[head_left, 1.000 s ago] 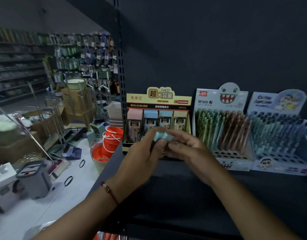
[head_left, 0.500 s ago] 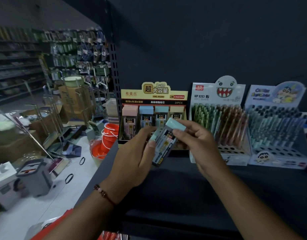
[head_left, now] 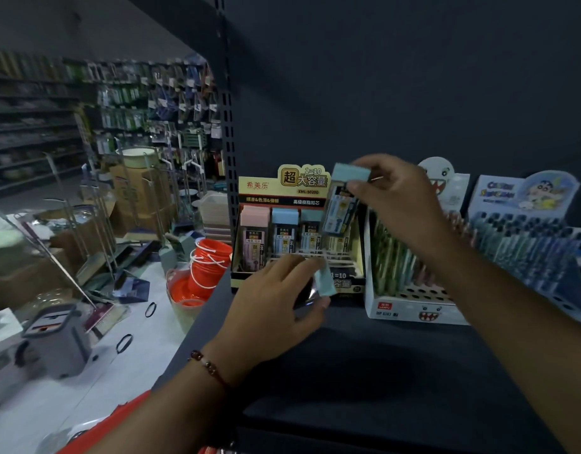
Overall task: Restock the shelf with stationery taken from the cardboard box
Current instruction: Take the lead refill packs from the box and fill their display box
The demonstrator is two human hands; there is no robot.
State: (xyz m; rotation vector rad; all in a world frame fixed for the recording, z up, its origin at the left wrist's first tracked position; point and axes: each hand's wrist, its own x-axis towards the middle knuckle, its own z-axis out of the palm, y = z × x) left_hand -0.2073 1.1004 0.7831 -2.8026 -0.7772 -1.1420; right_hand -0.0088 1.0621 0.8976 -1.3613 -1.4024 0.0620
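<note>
Overhead, a dark matte shelf (head_left: 364, 371) in a dim shop carried 3 cardboard display boxes. Inside the yellow display box (head_left: 250, 204) stood 4 lead cases. The right hand (head_left: 397, 198) pinched 1 pale-blue lead case (head_left: 340, 204) above it; the left hand (head_left: 276, 303) gripped another blue case (head_left: 325, 281) at its front.

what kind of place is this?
Most likely a stationery shop, mid-restock: countertop display boxes of lead refills and pens on a dark shelf, more stocked aisles behind, cartons on the floor.
</note>
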